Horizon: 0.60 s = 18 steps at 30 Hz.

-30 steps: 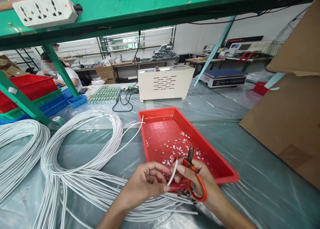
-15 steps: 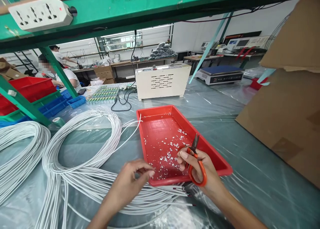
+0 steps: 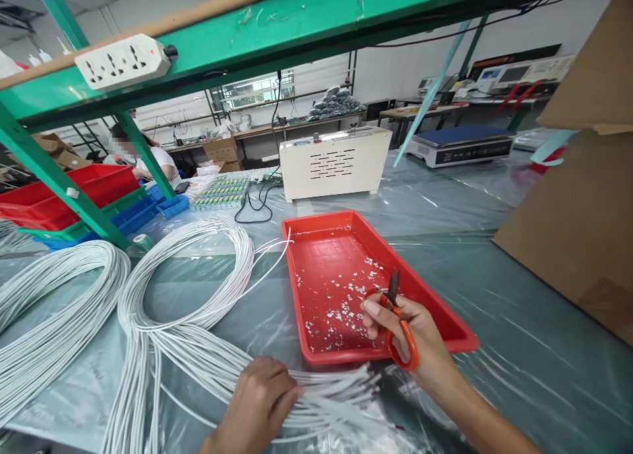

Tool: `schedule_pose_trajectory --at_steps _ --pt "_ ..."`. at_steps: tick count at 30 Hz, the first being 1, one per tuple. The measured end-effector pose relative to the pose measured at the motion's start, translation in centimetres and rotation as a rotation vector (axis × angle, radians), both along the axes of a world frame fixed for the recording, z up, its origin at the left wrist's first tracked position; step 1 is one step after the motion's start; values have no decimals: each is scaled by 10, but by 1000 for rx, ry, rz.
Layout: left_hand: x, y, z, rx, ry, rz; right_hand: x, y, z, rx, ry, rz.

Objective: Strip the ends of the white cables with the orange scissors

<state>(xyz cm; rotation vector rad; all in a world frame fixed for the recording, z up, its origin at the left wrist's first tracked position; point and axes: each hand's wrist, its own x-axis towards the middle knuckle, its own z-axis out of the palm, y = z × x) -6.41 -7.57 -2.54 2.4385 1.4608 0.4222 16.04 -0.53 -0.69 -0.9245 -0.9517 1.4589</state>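
In my right hand [image 3: 420, 332] is a pair of orange-handled scissors [image 3: 394, 288], their dark blades pointing up and away over the red tray [image 3: 465, 342]. My fingers are around the handle loops. My left hand [image 3: 262, 401] is closed on the bundle of white cables [image 3: 217, 348] in front of the tray, thumb and fingers curled together. The loose cable ends [image 3: 368, 381] spread to the right and look blurred. Small silvery scraps [image 3: 341, 315] lie scattered over the tray's floor.
Another coil of white cable [image 3: 59, 295] lies at the left. Behind the tray stand a cream machine [image 3: 336, 163] and a scale [image 3: 457, 147]. A cardboard sheet [image 3: 578, 243] rises at the right. A green frame [image 3: 222, 41] crosses overhead. A person [image 3: 161, 163] sits beyond.
My left hand has come down from beside the tray onto the cables and closed, and the cable ends have shifted. The scissors stay in my right hand. The view has swung slightly left.
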Motion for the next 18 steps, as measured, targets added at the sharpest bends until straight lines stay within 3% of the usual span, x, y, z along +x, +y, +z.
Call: schedule_pose_trajectory --at_steps 4,6,11,14,16,18 --pt "2 -4 -3 174 187 -172 0 1 -1 -4 -13 10" --pt "7 0 -5 238 212 -193 0 1 -2 -4 -22 20" --pt "16 16 -5 91 68 -22 2 2 -4 4 -66 15" --pt "12 26 6 -18 -43 -14 5 1 -3 12 -101 -1" --pt "6 35 16 -42 -20 20 6 1 -2 12 -103 -7" --pt "-5 51 25 -14 110 144 6 2 -1 9 -101 -6"
